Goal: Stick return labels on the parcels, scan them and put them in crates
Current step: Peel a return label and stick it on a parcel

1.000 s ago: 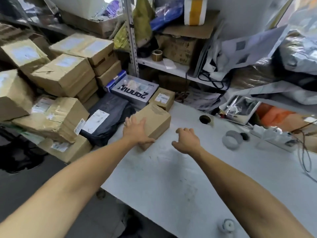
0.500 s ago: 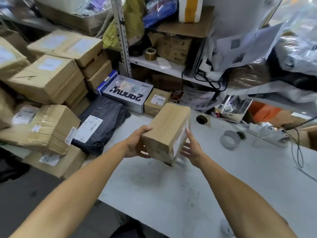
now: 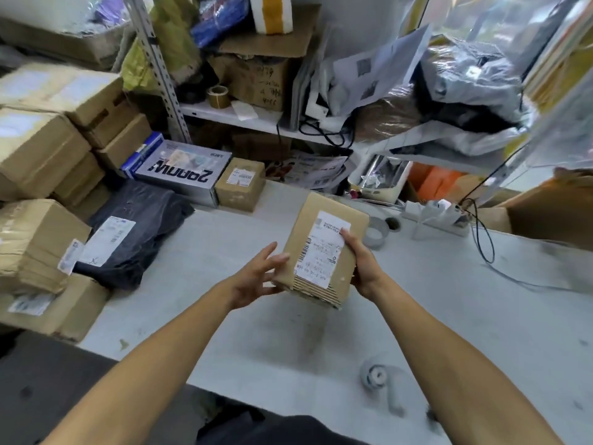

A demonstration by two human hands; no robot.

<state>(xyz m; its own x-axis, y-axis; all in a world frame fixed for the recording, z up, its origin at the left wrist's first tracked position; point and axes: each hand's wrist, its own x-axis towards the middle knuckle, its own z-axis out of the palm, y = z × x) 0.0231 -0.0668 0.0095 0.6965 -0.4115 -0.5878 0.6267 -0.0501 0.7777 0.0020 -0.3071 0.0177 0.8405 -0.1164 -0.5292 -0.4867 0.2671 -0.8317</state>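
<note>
Head view shows the white table (image 3: 321, 342); above it the cardboard parcel (image 3: 324, 252) hangs tilted, label (image 3: 322, 252) up; right hand (image 3: 361, 264) curls around its right edge, left hand (image 3: 256, 274) steadies its left side with straight fingers; best to keep the label facing up and level.

A cardboard parcel (image 3: 324, 248) is held above the middle of the tabletop (image 3: 481, 316), between the left hand (image 3: 253, 277) and the right hand (image 3: 362, 264). A small labelled box (image 3: 240, 184) stands at the far edge, with a printed carton (image 3: 179, 170) touching its left side. A tape roll (image 3: 375, 236) lies just right of the parcel, and stacked boxes (image 3: 41, 149) stand beyond the left edge.
</note>
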